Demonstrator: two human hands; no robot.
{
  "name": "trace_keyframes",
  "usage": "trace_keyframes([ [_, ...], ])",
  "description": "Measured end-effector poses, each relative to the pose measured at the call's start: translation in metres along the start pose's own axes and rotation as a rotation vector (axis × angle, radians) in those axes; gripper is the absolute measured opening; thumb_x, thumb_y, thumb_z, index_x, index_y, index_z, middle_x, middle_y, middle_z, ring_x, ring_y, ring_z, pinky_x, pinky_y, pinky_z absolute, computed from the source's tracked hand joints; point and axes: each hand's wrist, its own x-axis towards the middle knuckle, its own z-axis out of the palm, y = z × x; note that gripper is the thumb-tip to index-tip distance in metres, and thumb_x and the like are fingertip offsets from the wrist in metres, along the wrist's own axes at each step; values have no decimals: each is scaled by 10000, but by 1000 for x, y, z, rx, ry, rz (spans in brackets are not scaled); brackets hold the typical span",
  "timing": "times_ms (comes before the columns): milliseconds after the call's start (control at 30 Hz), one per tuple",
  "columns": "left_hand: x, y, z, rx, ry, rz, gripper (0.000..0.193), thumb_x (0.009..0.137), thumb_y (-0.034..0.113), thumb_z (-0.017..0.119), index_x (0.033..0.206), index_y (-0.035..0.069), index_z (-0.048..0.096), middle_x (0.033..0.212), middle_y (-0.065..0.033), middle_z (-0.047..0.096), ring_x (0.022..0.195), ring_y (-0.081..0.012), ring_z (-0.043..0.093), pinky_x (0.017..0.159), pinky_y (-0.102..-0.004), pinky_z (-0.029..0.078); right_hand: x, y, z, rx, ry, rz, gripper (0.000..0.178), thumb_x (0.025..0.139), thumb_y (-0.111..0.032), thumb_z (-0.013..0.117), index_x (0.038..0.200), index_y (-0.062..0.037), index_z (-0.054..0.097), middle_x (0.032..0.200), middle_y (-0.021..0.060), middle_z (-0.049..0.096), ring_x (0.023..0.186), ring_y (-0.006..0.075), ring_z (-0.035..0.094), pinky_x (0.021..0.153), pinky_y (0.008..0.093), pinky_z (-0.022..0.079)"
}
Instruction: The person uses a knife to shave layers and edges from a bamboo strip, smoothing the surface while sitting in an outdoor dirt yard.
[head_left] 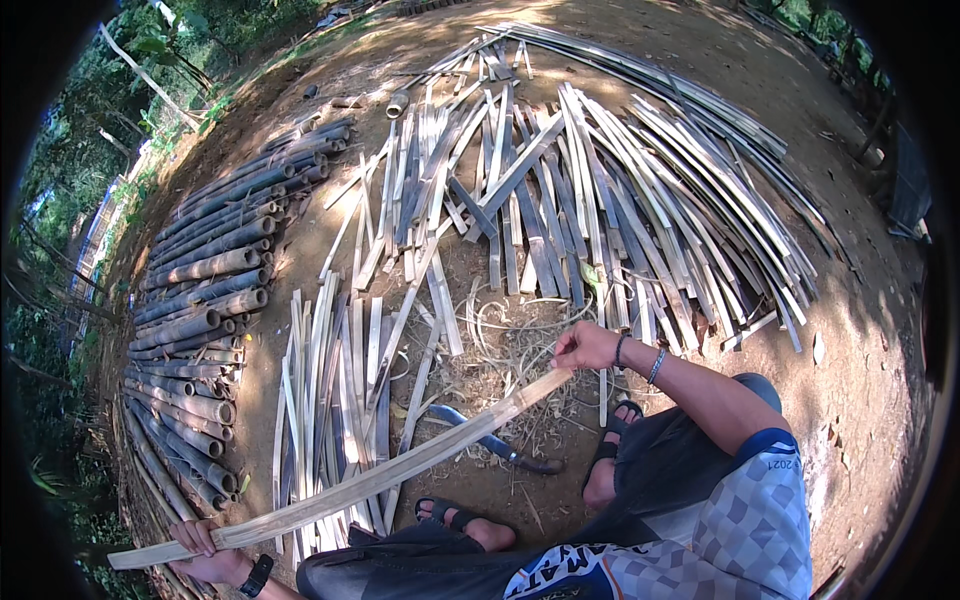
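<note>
A long, pale split bamboo strip [400,468] lies slantwise across my lap area, its inner face up. Near its lower left end, my left hand [208,558] has its fingers wrapped over the edge. My right hand [588,347] is closed in a pinch at the strip's upper right end; the fingertips are partly hidden. Under the strip, on the ground between my feet, rests a curved machete [470,425] with a brown handle. Thin curled bamboo shavings [510,325] are scattered just beyond my right hand.
A fan of split bamboo strips [670,220] spreads over the dirt ahead. Another heap of strips [325,400] lies to the left, close to my left foot [465,525]. Farther left, uncut bamboo poles [205,270] are stacked in a row. Greenery borders the far left.
</note>
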Motion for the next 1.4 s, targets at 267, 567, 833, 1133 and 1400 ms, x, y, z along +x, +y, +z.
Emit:
trace_keyframes([
  [267, 0, -2, 0, -8, 29, 9, 463, 916, 488, 376, 663, 111, 284, 560, -4, 280, 386, -106, 277, 348, -227, 256, 2, 3, 1, -25, 64, -119, 160, 799, -155, 738, 824, -8, 679, 716, 26, 657, 659, 74, 578, 620, 239, 467],
  [567, 0, -3, 5, 8, 48, 19, 462, 918, 484, 361, 656, 114, 279, 555, -2, 273, 385, -106, 278, 343, -226, 260, -8, -20, 1, -314, 161, -207, 214, 800, -225, 700, 763, -20, 652, 726, 133, 663, 678, 242, 648, 657, 338, 504],
  [833, -1, -5, 5, 4, 20, 12, 462, 920, 492, 350, 657, 120, 272, 557, 0, 258, 393, -103, 258, 345, -225, 254, -13, -25, 5, -542, 229, -315, 224, 836, -212, 618, 836, 10, 584, 771, 192, 619, 739, 359, 619, 681, 437, 491],
  [1133, -2, -5, 5, 31, -9, -6, 499, 915, 553, 314, 666, 122, 270, 559, 3, 261, 396, -106, 259, 360, -227, 254, -11, -20, 16, -596, 316, -352, 226, 867, -181, 572, 835, 33, 508, 799, 206, 585, 765, 379, 606, 699, 433, 501],
  [1400, -4, -9, 10, 37, 40, -12, 559, 909, 622, 269, 661, 121, 270, 556, 3, 258, 399, -106, 262, 355, -232, 254, -14, -27, 18, -783, 289, -438, 225, 866, -190, 562, 833, 26, 507, 793, 196, 583, 765, 366, 611, 687, 423, 504],
])
